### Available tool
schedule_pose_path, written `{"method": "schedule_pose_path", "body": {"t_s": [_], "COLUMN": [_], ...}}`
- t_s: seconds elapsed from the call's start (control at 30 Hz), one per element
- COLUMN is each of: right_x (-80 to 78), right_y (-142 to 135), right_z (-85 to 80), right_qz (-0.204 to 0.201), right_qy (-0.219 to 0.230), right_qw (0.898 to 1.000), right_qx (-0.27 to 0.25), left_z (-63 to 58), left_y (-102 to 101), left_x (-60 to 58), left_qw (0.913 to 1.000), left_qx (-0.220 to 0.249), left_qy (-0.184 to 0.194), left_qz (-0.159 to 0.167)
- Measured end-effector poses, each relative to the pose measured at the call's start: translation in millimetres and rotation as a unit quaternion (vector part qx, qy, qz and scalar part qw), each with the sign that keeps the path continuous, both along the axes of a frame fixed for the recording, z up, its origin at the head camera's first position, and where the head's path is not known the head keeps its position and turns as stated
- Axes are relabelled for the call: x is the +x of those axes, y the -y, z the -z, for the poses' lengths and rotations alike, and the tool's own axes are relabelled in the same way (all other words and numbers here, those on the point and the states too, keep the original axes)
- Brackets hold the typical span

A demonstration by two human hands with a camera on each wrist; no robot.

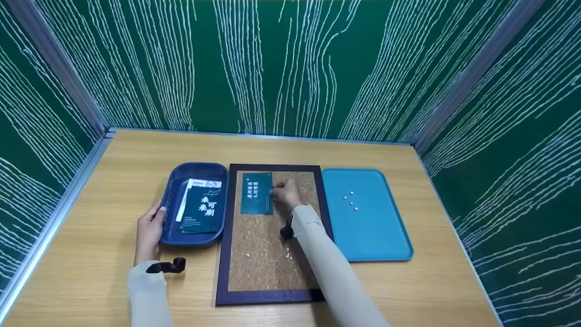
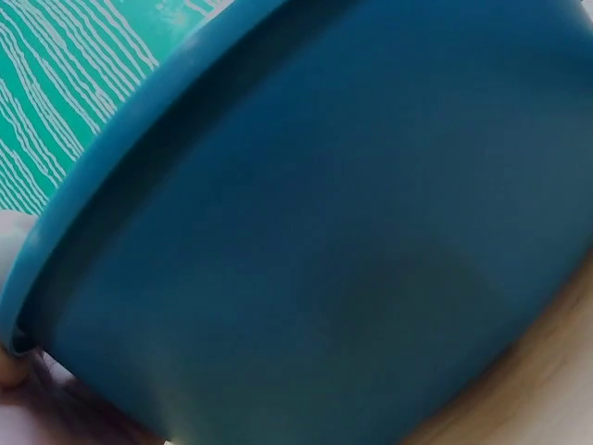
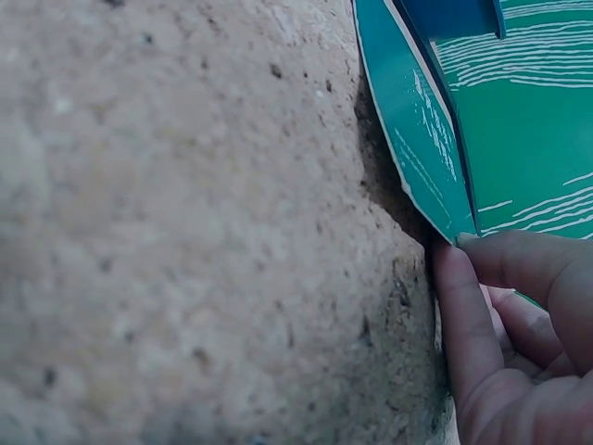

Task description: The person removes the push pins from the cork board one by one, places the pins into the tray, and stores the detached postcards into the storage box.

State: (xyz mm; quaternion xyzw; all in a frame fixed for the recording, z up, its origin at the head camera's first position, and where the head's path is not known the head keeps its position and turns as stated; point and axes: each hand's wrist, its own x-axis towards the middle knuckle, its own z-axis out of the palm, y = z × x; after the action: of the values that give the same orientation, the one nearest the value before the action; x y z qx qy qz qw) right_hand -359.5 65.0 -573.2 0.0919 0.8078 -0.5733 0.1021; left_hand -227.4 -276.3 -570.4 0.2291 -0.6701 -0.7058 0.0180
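Note:
In the head view my right hand pinches the right edge of a dark green card with white lettering over the upper left of a framed cork board. The right wrist view shows thumb and forefinger on the card's corner, the card's edge standing slightly off the cork. My left hand grips the left side of a blue plastic basin, thumb at the rim. Inside the basin lie more cards, green and white. Its outer wall fills the left wrist view.
A teal tray right of the board carries several small pale pieces. Tiny shiny bits lie on the lower cork. All stands on a wooden table enclosed by green walls with white lines.

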Motion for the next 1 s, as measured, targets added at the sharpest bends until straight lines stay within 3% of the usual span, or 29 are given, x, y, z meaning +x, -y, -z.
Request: {"method": "schedule_pose_path", "body": {"t_s": [0.53,1.0], "right_x": [-0.3,1.4], "right_y": [-1.1,-0.9], "right_z": [-1.4,-1.6], "right_qz": [0.002,0.014], "right_qy": [0.004,0.008], "right_qw": [1.000,0.999], "right_qx": [0.000,-0.030], "left_z": [0.0,0.6], "left_y": [-0.1,-1.4], "left_x": [-0.1,1.2], "left_qw": [0.9997,0.9999], "left_qx": [0.020,0.007], "left_qy": [0.012,-0.011], "left_qz": [-0.002,-0.003]}}
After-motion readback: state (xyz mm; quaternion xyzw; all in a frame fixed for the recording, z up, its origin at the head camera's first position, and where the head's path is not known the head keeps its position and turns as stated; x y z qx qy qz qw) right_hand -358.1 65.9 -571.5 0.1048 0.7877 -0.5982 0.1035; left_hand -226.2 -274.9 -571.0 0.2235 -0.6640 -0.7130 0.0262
